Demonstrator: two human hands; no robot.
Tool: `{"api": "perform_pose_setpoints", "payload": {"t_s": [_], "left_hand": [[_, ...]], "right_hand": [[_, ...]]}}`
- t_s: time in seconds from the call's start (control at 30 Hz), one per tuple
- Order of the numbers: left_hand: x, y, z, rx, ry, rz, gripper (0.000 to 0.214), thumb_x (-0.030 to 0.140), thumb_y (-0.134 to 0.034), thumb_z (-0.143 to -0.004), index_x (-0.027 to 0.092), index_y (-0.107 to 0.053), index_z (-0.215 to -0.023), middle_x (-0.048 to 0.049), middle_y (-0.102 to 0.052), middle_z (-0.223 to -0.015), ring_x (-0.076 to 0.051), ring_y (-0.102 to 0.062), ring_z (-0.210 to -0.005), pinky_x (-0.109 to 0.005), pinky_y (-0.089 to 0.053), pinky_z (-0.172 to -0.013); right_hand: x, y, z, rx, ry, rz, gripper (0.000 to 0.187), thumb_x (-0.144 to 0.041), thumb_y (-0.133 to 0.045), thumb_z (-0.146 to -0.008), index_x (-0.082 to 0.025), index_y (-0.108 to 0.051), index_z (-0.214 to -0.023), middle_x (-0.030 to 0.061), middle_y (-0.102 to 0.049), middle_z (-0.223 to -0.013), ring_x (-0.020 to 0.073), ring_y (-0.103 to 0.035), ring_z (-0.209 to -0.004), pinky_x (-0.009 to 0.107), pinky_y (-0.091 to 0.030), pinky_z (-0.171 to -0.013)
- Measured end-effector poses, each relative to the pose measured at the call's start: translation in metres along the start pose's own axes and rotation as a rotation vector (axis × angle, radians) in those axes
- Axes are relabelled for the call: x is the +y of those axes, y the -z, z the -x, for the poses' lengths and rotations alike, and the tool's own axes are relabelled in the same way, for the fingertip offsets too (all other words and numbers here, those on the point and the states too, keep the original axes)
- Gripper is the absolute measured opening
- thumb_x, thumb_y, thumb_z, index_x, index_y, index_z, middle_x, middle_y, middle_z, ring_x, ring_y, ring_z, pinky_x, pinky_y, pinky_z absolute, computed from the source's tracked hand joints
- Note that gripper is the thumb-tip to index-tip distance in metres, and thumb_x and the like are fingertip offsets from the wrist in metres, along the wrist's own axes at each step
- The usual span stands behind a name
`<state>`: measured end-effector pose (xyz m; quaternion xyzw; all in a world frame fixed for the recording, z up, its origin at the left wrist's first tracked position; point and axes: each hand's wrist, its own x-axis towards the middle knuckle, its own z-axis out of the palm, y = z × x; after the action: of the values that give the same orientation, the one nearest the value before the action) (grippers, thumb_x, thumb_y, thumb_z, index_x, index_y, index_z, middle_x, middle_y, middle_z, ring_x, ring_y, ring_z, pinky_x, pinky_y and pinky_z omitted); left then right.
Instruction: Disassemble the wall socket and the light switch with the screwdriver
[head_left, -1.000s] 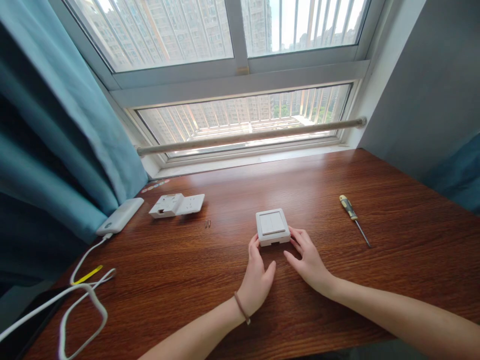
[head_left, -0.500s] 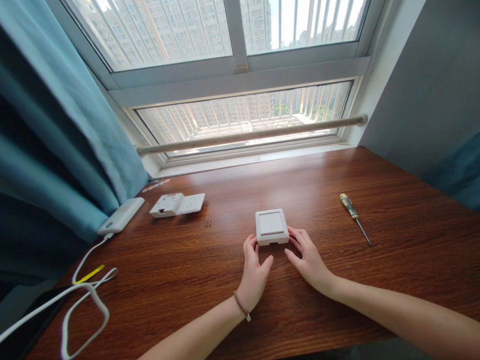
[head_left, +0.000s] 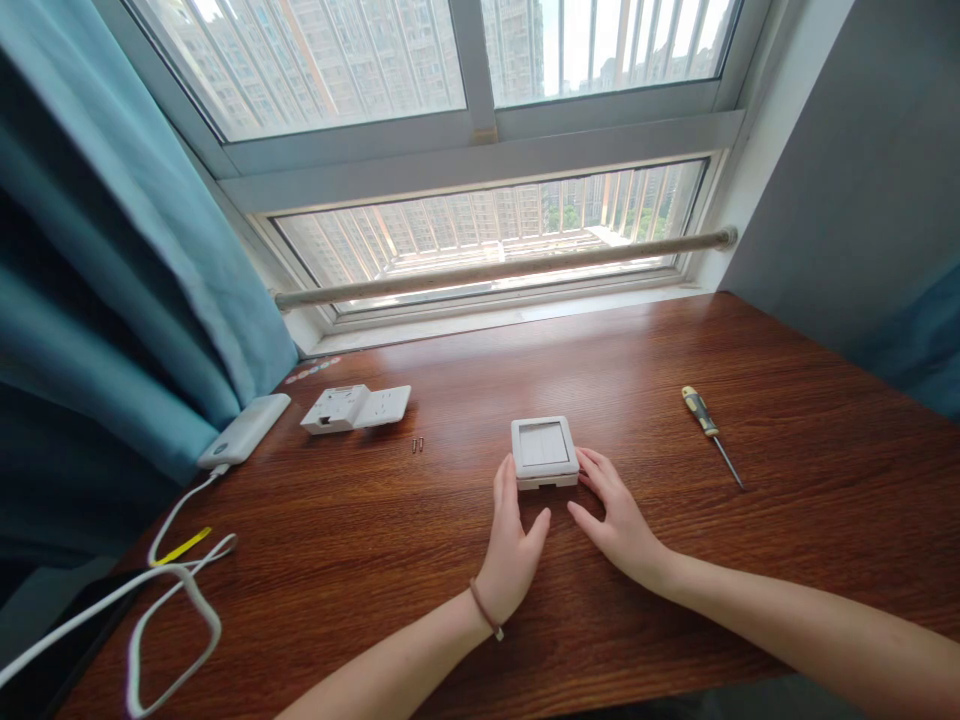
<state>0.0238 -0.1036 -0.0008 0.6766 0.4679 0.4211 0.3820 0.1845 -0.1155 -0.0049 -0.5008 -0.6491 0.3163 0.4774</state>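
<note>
Clock centred on the white wall switch (head_left: pixel 545 447). Tabletop's (head_left: pixel 810 490) near edge at 6, under my forearms. My left hand (head_left: pixel 514 560) half open at 7, thumb spread wide, fingertips on the switch's left side. My right hand (head_left: pixel 621 522) at 5, thumb likewise well off the fingers, fingertips on the right side. Switch flat on the wood between them, notch facing me. Screwdriver (head_left: pixel 711 436) at 3, well apart, broad stretch of wood between. Two screws (head_left: pixel 418 445) at 9; white socket unit (head_left: pixel 355 408) beyond, toward 10. Far edge at 12, along the windowsill (head_left: pixel 510 318).
</note>
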Motion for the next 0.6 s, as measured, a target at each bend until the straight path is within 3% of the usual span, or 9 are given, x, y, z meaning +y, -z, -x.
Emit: {"api": "perform_pose_setpoints", "payload": {"t_s": [0.23,0.43,0.6], "left_hand": [[0.004,0.001,0.004,0.041,-0.096,-0.134,0.067,0.016,-0.048,-0.082,0.022,-0.015,-0.14,-0.0088,-0.015,-0.148,-0.024,-0.011,-0.137,-0.046,-0.011,-0.113],[0.009,0.004,0.005,-0.029,-0.233,-0.23,0.072,0.013,-0.045,-0.082,0.024,-0.006,-0.141,-0.0076,-0.008,-0.15,-0.024,-0.008,-0.138,-0.045,-0.014,-0.113],[0.012,0.003,0.011,-0.117,-0.327,-0.325,0.073,0.01,-0.041,-0.083,0.024,0.001,-0.142,-0.0078,-0.001,-0.15,-0.026,-0.003,-0.138,-0.049,-0.015,-0.111]], "right_hand": [[-0.003,0.002,0.0,0.038,0.04,0.007,0.055,-0.015,-0.054,-0.079,-0.024,-0.04,-0.131,0.0069,-0.038,-0.134,0.023,-0.034,-0.126,0.042,-0.028,-0.108],[-0.007,0.003,0.002,0.112,0.007,-0.286,0.046,-0.029,-0.044,-0.089,-0.025,-0.033,-0.134,0.0073,-0.042,-0.136,0.0224,-0.044,-0.121,0.041,-0.038,-0.102],[-0.019,0.009,0.003,0.155,0.034,-0.431,0.044,-0.034,-0.041,-0.091,-0.026,-0.028,-0.132,0.0104,-0.053,-0.122,0.0232,-0.055,-0.108,0.042,-0.049,-0.089]]}}
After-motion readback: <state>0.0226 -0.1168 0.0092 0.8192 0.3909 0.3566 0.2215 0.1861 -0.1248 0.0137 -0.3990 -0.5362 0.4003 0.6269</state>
